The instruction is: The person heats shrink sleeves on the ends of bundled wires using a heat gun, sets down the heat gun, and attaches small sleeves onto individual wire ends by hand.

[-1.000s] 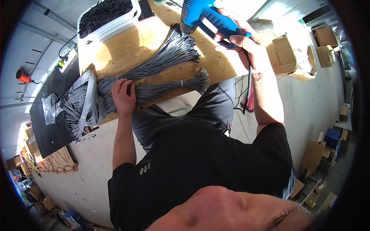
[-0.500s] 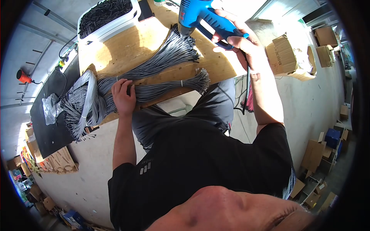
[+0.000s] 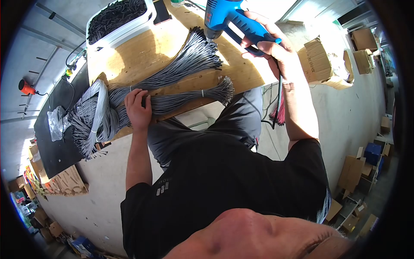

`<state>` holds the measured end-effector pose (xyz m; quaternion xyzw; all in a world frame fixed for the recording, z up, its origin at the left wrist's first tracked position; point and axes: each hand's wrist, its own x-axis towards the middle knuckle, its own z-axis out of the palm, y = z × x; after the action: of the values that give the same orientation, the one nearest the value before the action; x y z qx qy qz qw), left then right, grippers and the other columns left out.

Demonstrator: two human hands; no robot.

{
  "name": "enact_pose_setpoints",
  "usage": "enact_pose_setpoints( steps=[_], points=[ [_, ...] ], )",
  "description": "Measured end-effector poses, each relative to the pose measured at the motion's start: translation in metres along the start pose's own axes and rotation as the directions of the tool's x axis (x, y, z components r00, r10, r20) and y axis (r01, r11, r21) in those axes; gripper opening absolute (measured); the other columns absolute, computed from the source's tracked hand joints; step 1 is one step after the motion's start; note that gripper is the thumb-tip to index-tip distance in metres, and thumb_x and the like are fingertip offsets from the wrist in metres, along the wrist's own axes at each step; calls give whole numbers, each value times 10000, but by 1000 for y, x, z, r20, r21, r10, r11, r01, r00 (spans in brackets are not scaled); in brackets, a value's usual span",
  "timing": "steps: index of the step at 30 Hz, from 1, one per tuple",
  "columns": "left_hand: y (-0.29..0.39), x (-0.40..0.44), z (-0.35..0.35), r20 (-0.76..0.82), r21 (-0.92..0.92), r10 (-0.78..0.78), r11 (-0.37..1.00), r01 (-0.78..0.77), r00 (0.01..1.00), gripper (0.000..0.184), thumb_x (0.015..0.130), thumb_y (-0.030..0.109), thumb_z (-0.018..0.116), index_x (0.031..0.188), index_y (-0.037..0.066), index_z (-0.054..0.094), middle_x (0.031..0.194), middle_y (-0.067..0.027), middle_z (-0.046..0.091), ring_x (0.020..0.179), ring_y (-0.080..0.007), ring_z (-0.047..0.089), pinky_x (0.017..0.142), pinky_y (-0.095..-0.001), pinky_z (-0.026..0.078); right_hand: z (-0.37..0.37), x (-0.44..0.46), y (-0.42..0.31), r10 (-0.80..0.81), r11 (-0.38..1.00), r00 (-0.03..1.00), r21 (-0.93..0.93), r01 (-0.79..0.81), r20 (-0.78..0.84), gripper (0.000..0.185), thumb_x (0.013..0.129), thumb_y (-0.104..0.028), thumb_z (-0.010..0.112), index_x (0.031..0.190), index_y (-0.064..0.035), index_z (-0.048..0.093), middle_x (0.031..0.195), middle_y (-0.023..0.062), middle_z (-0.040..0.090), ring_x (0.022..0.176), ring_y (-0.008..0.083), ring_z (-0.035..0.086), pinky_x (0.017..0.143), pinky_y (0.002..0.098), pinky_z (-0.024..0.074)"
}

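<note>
My right hand (image 3: 276, 49) is closed around the handle of a blue heat gun (image 3: 230, 19). Its nozzle points down over the black-tipped, fanned ends of a bundle of grey wires (image 3: 181, 64). A black cord hangs from the handle past my wrist. My left hand (image 3: 139, 108) lies over the wires near a tie, with its fingers curled onto them. Nearer my lap, a second tied wire bundle (image 3: 181, 98) with pale ends runs beside the first. Left of my hand, a looped coil of grey wires (image 3: 97, 110) is heaped at the table's edge.
A white tub (image 3: 152, 17) full of short black tubes (image 3: 116, 21) stands on the wooden table (image 3: 151, 54). A clear plastic bag (image 3: 56, 123) lies on a black surface at left. An open cardboard box (image 3: 317, 62) sits at right, and reddish wires (image 3: 279, 110) hang below my right forearm.
The heat gun has shifted slightly to the right and down with my right hand. My left hand and the wires under it stay in place.
</note>
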<state>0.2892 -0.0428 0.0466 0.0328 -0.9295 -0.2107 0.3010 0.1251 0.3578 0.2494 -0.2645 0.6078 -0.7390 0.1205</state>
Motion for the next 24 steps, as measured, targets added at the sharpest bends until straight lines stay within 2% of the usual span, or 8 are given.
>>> enact_pose_setpoints(
  steps=[12, 24],
  points=[
    [0, 0, 0, 10, -2, -5, 1000, 5, 1000, 205, 866, 59, 795, 1067, 59, 752, 1192, -97, 699, 1164, -330, 627, 1047, -440, 484, -1, -6, -3, 12, 1000, 999, 18, -12, 32, 661, 885, -27, 615, 1543, -24, 550, 1350, 188, 646, 1067, 232, 733, 915, 354, 670],
    [2, 0, -2, -5, 4, 5, 1000, -5, 1000, 214, 844, 46, 803, 1050, 60, 750, 1174, -91, 688, 1153, -331, 623, 1024, -440, 502, 4, -8, -6, 23, 1000, 1000, 19, -24, 16, 657, 890, -43, 622, 1543, -37, 556, 1362, 177, 641, 1071, 233, 722, 949, 372, 652]
  ],
)
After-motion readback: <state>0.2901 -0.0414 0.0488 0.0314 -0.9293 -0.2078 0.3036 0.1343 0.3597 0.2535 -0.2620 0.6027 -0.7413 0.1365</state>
